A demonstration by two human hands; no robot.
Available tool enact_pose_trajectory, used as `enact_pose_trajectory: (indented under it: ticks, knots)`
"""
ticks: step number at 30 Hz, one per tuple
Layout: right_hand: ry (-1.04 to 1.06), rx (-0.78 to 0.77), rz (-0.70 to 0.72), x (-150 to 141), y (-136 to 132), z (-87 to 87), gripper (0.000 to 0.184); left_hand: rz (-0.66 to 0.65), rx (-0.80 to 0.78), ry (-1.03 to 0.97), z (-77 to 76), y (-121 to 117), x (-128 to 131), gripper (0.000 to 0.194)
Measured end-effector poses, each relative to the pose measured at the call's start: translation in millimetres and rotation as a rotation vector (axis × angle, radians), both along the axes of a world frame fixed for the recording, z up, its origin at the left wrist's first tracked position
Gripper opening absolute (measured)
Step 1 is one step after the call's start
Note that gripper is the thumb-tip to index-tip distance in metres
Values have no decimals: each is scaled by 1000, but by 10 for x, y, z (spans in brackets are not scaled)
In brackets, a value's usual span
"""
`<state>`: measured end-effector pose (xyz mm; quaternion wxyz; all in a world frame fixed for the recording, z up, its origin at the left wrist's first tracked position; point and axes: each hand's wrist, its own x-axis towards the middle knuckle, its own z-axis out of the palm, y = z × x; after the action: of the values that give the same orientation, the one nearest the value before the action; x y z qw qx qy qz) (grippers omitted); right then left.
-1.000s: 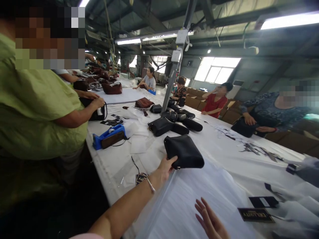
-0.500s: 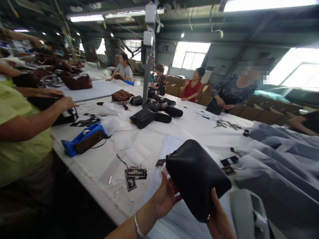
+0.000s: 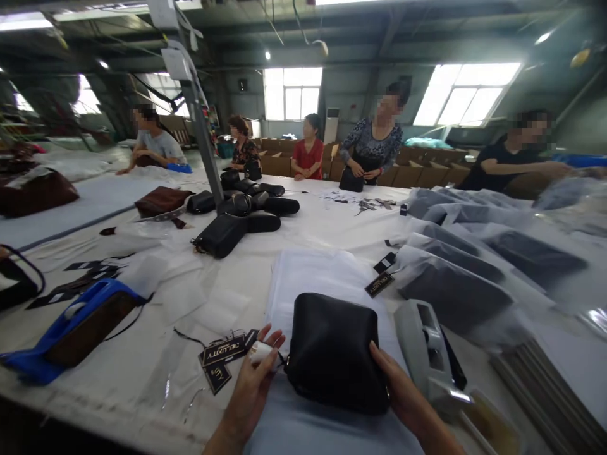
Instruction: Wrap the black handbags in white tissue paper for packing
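A smooth black leather bag [image 3: 334, 351] lies over a stack of thin white sheets [image 3: 303, 268] in front of me. My right hand [image 3: 396, 382] grips the bag's right edge, its thumb along the top face. At the bag's left end, my left hand [image 3: 256, 373] has its fingers curled round a small white wrapped piece [image 3: 260, 354], which seems joined to the bag by a dark strap. Beside that hand, black hang tags [image 3: 222, 354] with gold lettering lie on the table. The bag's underside is hidden.
A grey tape dispenser [image 3: 424, 344] stands right of the sheets, a blue one [image 3: 71, 328] at the left. Black bags [image 3: 227, 234] are piled round a metal post [image 3: 202, 126]. Wrapped bags [image 3: 450, 284] line the right side. Several people work across the table [image 3: 327, 234].
The view has swung right. The black bag has been lowered and levelled over the white sheets. My left hand has shifted from under the bag to the white piece at its left end.
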<state>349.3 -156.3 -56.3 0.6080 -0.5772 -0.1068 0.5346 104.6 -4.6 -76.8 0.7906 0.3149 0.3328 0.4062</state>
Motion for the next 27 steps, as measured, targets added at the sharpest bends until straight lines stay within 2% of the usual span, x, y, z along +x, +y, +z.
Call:
enact_pose_trajectory:
  ticks: [7,10,15,18,21,23,24,25,27]
  knots:
    - [-132,3,-54,23,18,7,47,77,202,263,-57,17,-35,64]
    - [-281,-2,-79,61,22,-67,51,75,190,328,-61,36,-64,64]
    - [-591,-78,-137,146,-89,-151,69,110,156,452,-55,43,-211,66]
    - [-864,-56,-175,124,-299,-70,55,126,72,467,-88,79,-398,67]
    - [-1131,-87,-177,59,-587,20,37,270,58,464,-86,134,-617,71]
    - [-1300,-109,-192,22,-784,41,30,400,180,606,-35,166,-718,76]
    - [-1384,-116,-220,14,-876,41,28,431,297,735,1,174,-738,76]
    - [-1466,-120,-258,17,-959,37,26,418,456,873,39,174,-731,73]
    - [-1617,-142,-351,60,-1096,22,26,272,853,1044,95,140,-632,62]
